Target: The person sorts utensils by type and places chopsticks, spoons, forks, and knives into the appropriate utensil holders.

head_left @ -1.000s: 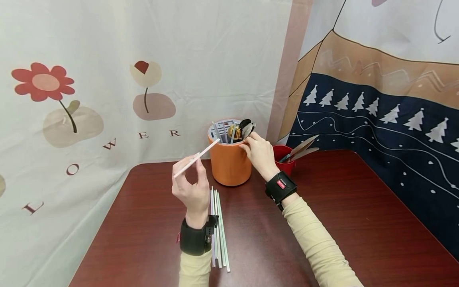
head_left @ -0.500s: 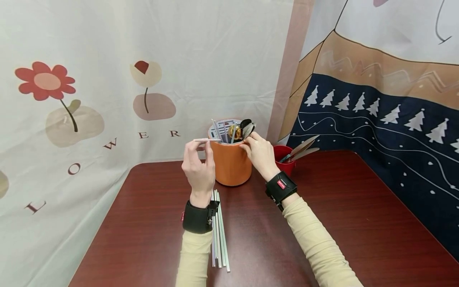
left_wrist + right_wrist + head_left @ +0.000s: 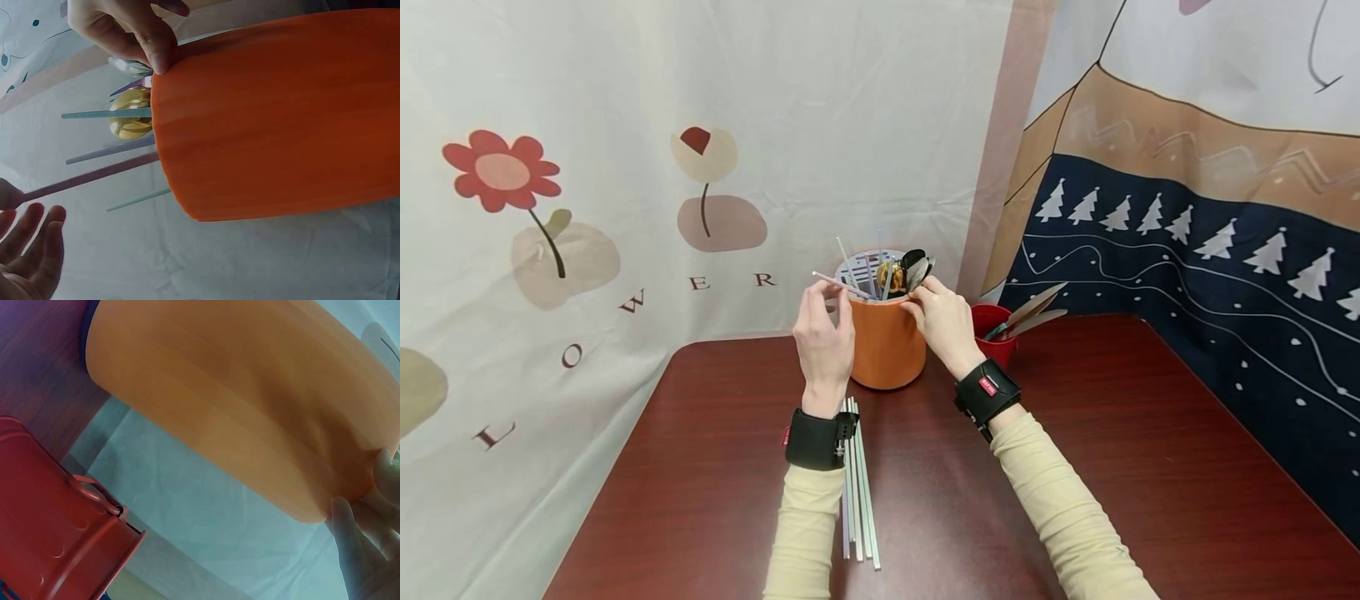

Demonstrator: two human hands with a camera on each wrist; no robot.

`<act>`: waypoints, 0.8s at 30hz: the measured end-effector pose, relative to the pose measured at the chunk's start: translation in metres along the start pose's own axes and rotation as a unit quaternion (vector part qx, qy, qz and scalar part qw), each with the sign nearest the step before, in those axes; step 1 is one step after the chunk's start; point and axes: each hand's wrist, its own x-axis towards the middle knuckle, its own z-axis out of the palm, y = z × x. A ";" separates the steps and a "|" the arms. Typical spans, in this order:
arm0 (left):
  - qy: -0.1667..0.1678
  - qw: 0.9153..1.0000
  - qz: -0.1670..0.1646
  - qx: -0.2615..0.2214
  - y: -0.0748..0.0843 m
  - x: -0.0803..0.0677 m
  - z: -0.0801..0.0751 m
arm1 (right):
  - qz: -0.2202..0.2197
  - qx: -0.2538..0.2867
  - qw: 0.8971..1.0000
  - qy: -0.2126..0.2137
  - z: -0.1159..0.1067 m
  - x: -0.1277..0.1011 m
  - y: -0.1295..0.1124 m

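the head view looks forward and down over the counter (image 3: 962, 500), far enough back to take in both forearms, with the orange container (image 3: 883, 346) near mid-frame. the left wrist view sits much closer, turned sideways: the container's rim faces left and its body fills the right of the frame. the right wrist view is also close and tilted, the container slanting from upper left to lower right, the red bucket (image 3: 56, 512) at lower left. all three share the container; head and right wrist share the bucket.

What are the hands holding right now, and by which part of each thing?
The left hand pinches a pinkish stick near its upper end; the right hand grips the orange container by its rim.
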 end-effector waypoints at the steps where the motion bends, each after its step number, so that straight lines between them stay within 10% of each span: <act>1: -0.008 1.000 -0.007 0.002 0.000 -0.001 0.000 | 0.000 0.000 1.000 0.002 0.000 0.000 0.000; 15: -0.111 0.990 -0.054 0.071 -0.002 0.011 0.010 | -0.002 0.002 1.000 0.001 0.000 0.000 0.001; 24: -0.196 0.969 -0.092 0.117 -0.012 -0.008 0.003 | -0.006 0.001 1.000 0.007 0.000 0.000 0.001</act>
